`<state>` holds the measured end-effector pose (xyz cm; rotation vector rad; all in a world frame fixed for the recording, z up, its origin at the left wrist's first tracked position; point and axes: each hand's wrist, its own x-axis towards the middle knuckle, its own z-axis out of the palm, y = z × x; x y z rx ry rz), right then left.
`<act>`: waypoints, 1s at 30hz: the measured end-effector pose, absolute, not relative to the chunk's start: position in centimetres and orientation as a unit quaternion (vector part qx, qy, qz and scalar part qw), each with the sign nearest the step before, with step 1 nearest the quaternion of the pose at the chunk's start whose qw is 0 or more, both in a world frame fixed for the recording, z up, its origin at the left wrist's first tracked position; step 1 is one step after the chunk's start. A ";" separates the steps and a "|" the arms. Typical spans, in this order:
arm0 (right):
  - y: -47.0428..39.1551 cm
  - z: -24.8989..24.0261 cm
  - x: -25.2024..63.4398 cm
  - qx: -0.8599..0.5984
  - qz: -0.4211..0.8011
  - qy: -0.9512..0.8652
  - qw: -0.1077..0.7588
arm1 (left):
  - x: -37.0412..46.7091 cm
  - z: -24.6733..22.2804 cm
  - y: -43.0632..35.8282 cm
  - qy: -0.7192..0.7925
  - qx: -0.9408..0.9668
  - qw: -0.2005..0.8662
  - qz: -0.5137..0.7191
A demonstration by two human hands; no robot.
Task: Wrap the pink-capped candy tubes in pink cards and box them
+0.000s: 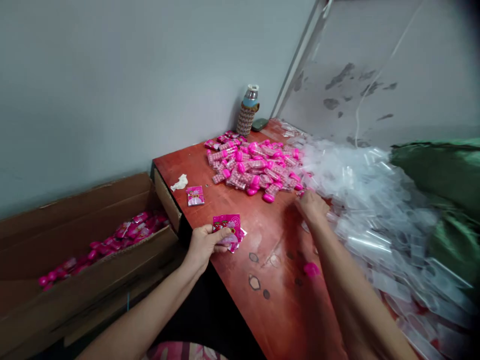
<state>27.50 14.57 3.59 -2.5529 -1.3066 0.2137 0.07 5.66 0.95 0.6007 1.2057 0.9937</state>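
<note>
The left hand (204, 246) is closed on a small fan of pink printed packets (229, 229), thumb laid across the front one and fingers behind, held over the near edge of the red table (277, 315). The front packet carries pale circle patterns, red fruit-like shapes and a pale lower panel; whatever lettering it bears is too small and soft to read. Just beyond the left hand lies a flat pink packet (195, 196) with similar colouring, its print equally illegible, and past that a crumpled white scrap (179, 182). The right hand (313, 205) reaches farther forward, fingers bent down to the tabletop and blurred; whether they grip anything cannot be told. Just ahead of it and to its left spreads a heap of clear containers with bright pink caps (251, 167), many filled with small pink balls. More dark pink packets (225, 140) lie at that heap's far left edge, their markings unreadable. To the right of the right hand sprawls a large mass of clear plastic pieces (378, 220), with green sheeting (438, 170) beyond it. A loose pink piece (311, 270) lies nearer the body than the right hand, beside its forearm. Beyond both hands, behind the heap, stand a bottle in a knitted cover (247, 112) and a dark green object (259, 124). Left of the left hand, a cardboard box (112, 265) holds shiny pink items (123, 232).
</note>
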 end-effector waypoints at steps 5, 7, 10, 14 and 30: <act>8.9 4.2 21.4 -0.704 0.363 -0.509 0.337 | 0.6 0.2 5.7 0.528 0.277 0.675 0.434; 6.9 3.8 18.3 -0.590 0.501 -0.495 0.395 | 0.8 0.0 5.6 0.523 0.286 0.678 0.430; 5.7 2.8 15.6 -0.560 0.521 -0.478 0.432 | 0.6 0.1 5.3 0.505 0.297 0.690 0.426; 6.0 1.3 15.8 -0.635 0.401 -0.545 0.374 | -0.8 0.4 4.6 0.483 0.274 0.709 0.434; -4.0 1.8 11.0 -0.431 0.780 -0.044 0.452 | -1.7 0.0 4.6 0.504 0.179 0.703 0.469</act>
